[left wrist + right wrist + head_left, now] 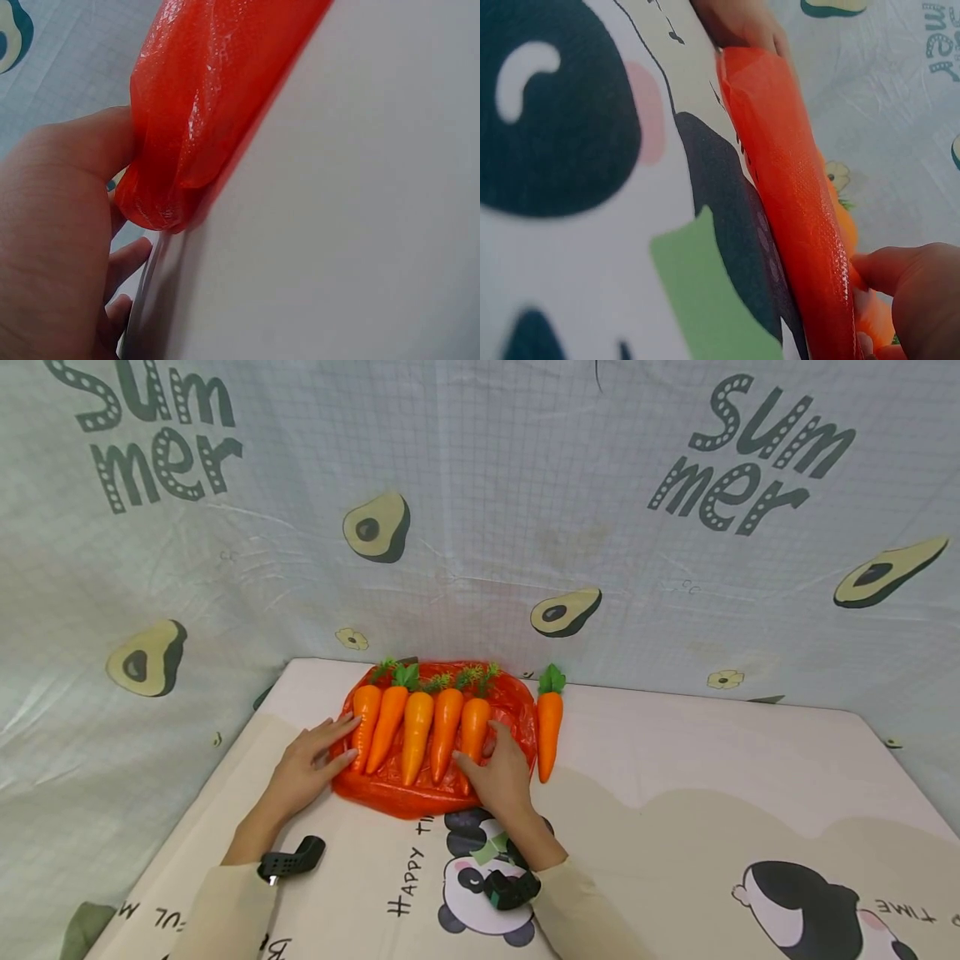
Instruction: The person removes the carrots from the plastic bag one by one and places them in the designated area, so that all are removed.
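A red plastic bag (420, 803) lies flat on the table, with several orange toy carrots (417, 735) in a row on it, green tops pointing away. My left hand (306, 767) rests at the bag's left edge, fingers fairly straight and fingertips by the leftmost carrot (365, 722). In the left wrist view, the thumb lies against the red bag (202, 90). My right hand (504, 777) holds the rightmost carrot on the bag (475, 727) between thumb and fingers. Its fingertips are partly hidden behind the bag in the right wrist view.
One more carrot (549, 735) lies on the table just right of the bag. The white table (675, 743) has printed pandas and lettering. Behind it hangs a pale cloth (480, 510) with avocado prints. Both wrists wear black devices (292, 858).
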`<state>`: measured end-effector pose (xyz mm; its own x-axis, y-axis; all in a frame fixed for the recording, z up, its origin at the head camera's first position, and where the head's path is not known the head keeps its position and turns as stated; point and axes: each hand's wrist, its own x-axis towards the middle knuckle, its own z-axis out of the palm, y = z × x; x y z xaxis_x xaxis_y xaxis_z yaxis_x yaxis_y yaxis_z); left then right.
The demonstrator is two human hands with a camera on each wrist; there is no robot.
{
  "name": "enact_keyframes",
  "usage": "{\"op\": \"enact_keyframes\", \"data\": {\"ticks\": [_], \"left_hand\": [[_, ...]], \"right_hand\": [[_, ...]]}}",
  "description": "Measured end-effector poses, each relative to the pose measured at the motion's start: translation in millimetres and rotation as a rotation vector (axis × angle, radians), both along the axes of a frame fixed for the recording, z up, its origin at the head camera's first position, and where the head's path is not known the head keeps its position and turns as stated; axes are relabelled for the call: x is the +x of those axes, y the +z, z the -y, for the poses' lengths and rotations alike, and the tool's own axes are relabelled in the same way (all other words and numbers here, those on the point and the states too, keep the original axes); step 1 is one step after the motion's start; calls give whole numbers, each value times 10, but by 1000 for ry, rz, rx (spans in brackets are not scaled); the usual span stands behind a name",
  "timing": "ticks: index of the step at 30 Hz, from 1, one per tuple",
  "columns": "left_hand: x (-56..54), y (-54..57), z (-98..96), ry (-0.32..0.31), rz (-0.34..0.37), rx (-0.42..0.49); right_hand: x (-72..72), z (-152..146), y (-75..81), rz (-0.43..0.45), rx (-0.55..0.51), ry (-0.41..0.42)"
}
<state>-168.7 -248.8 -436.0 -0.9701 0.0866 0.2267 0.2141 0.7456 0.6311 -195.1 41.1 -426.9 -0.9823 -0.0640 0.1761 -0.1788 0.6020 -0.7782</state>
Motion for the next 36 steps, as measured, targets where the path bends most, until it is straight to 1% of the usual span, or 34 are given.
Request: {"op": "enact_keyframes", "data": {"ticks": [10,16,24,27,31,36], "left_hand": [[4,-11,6,-2,-1,-1],[5,1,-1,2,3,-11],[-3,-7,-7,5,7,-21],[-7,-14,-8,5,7,-21],[-7,-16,-8,4,2,-19],[-4,-14,0,3,0,-18]], "right_hand": [[-8,4,0,6,-40,-36],[-16,-7,-12,6,-64,-38],[-23,-30,14,26,-146,-34],[-31,-52,45,29,-173,-37],[-38,-86,132,15,-199,-29],[-53,-128,245,-24,-220,-14]]}}
